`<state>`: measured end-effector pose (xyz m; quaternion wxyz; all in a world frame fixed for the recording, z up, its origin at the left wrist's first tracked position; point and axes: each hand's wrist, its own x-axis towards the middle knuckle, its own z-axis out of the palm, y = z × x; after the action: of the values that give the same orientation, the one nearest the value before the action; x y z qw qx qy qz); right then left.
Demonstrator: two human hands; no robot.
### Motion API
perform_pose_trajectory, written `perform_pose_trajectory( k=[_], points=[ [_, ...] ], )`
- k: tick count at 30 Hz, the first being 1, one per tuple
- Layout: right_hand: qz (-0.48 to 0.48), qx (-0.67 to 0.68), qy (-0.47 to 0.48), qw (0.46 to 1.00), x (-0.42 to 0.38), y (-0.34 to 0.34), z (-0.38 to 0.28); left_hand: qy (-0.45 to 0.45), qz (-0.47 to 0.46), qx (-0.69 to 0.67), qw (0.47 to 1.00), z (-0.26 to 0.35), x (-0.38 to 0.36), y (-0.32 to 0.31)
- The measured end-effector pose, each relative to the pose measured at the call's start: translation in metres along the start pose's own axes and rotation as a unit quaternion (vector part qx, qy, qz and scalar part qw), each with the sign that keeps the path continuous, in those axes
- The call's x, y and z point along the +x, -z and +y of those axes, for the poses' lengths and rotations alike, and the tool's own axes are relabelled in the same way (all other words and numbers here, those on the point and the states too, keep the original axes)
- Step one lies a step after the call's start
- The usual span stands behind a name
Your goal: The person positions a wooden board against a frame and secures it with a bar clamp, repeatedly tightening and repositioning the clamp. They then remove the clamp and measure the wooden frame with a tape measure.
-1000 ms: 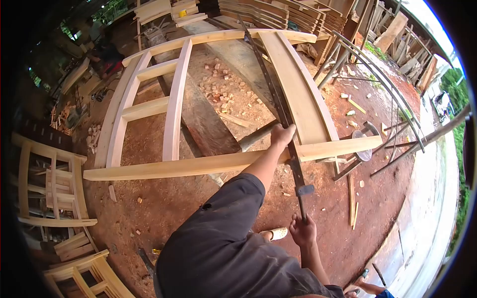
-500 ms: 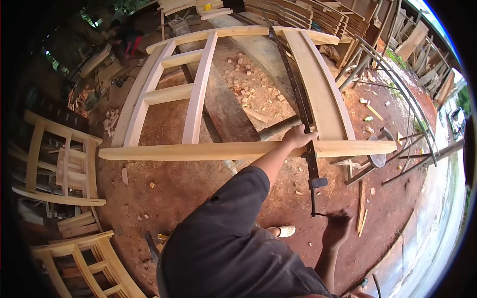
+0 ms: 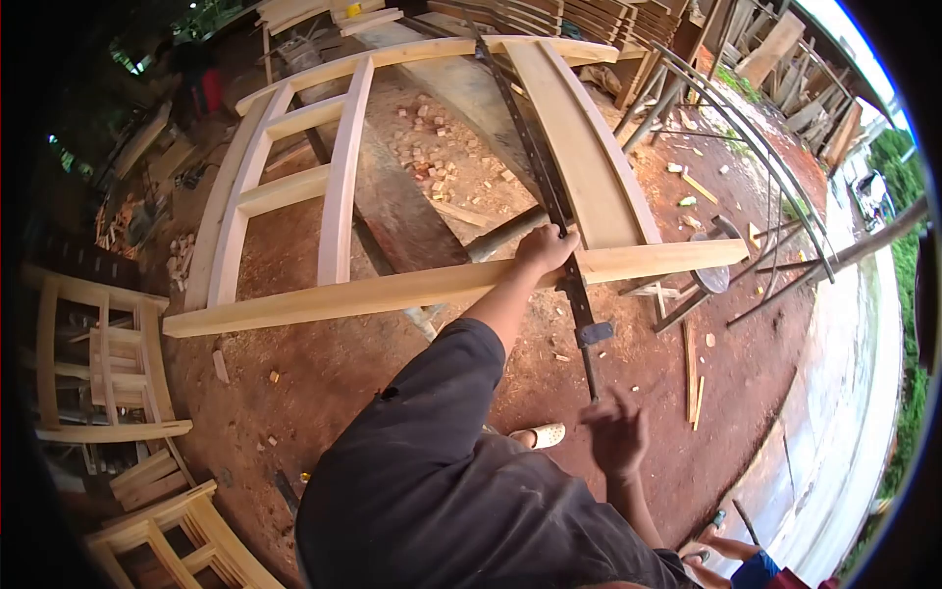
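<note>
A large wooden frame (image 3: pixel 392 293) with slats and a wide panel (image 3: pixel 569 147) lies across supports in front of me. A long dark bar clamp (image 3: pixel 530 128) spans it from the far rail to the near rail. My left hand (image 3: pixel 548 248) is closed round the clamp bar, just above the near rail. Below the rail, the clamp's sliding head (image 3: pixel 595 334) and screw rod stick out towards me. My right hand (image 3: pixel 618 434) is beside the rod's lower end, slightly blurred, with its fingers apart and nothing visible in them.
Finished-looking frames (image 3: pixel 108 432) are stacked at the left. Small wood offcuts (image 3: pixel 442 157) litter the reddish ground. A bent metal tube structure (image 3: pixel 746 128) stands at the right. Another person's legs (image 3: pixel 721 550) show at lower right.
My right hand has opened and shifted at the screw's handle end. My left hand keeps its grip on the bar. The view has turned, so the frame appears shifted left and tilted.
</note>
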<state>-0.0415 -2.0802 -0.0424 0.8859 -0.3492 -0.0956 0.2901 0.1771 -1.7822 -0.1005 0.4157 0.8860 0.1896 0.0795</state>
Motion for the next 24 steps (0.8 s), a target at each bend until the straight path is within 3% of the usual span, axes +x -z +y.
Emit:
perform_pose_trajectory(
  k=[1,3,4,6,7,9,10,12,13,15,16,17,18,19,20,21,22,24],
  points=[
    [0.056,0.106,-0.152,0.981,-0.009,0.013,0.013,-0.002,0.004,0.002,1.000,0.001,0.000,0.001],
    [0.082,0.191,-0.250,0.945,-0.007,0.029,0.035,0.001,0.010,0.006,1.000,0.005,-0.003,0.003],
    [0.082,0.184,-0.254,0.946,-0.001,0.045,0.039,-0.002,0.013,0.007,1.000,0.005,-0.003,0.003],
    [0.274,0.276,-0.111,0.914,0.010,0.073,0.038,0.000,0.019,0.007,1.000,0.005,-0.007,0.003],
    [0.288,0.299,-0.101,0.904,0.018,0.074,0.026,0.005,0.021,0.007,1.000,0.009,-0.008,0.007],
    [0.376,0.171,-0.050,0.909,0.026,0.059,0.014,0.011,0.017,0.006,1.000,0.009,-0.010,0.007],
    [0.377,0.169,-0.049,0.910,0.027,0.075,0.012,0.015,-0.002,0.008,1.000,0.009,-0.006,0.009],
    [0.345,0.074,0.084,0.932,0.026,0.115,0.012,0.021,-0.023,0.008,0.999,0.009,-0.007,0.008],
    [0.346,0.073,0.084,0.932,0.024,0.099,0.007,0.033,-0.033,0.004,0.999,0.011,-0.008,0.010],
    [0.313,-0.053,0.180,0.931,0.021,0.033,-0.006,0.046,-0.040,0.000,0.998,0.013,-0.007,0.015],
    [0.184,-0.190,0.228,0.937,0.017,0.024,-0.002,0.044,-0.021,-0.009,0.999,0.013,-0.006,0.015],
    [0.077,-0.286,0.174,0.939,0.005,0.005,0.000,0.041,-0.007,-0.020,0.999,0.012,-0.008,0.012],
    [-0.052,-0.401,0.069,0.912,-0.009,0.029,0.006,0.036,0.011,-0.017,0.999,0.006,-0.002,0.004],
    [-0.090,-0.370,-0.112,0.918,-0.010,0.003,0.005,0.028,-0.006,-0.043,0.999,-0.004,0.008,-0.005],
    [-0.085,-0.297,-0.226,0.924,-0.003,-0.010,0.012,0.025,0.000,-0.048,0.999,-0.004,0.008,-0.005],
    [-0.021,-0.110,-0.314,0.943,-0.006,0.032,0.043,0.027,-0.002,-0.035,0.999,0.002,0.002,0.003],
    [-0.006,-0.102,-0.312,0.944,-0.012,0.059,0.059,0.014,-0.006,-0.036,0.999,0.000,0.001,0.004],
    [0.209,0.055,-0.241,0.946,-0.011,0.107,0.070,-0.005,-0.009,-0.037,0.999,0.000,0.003,-0.003]
  ],
)
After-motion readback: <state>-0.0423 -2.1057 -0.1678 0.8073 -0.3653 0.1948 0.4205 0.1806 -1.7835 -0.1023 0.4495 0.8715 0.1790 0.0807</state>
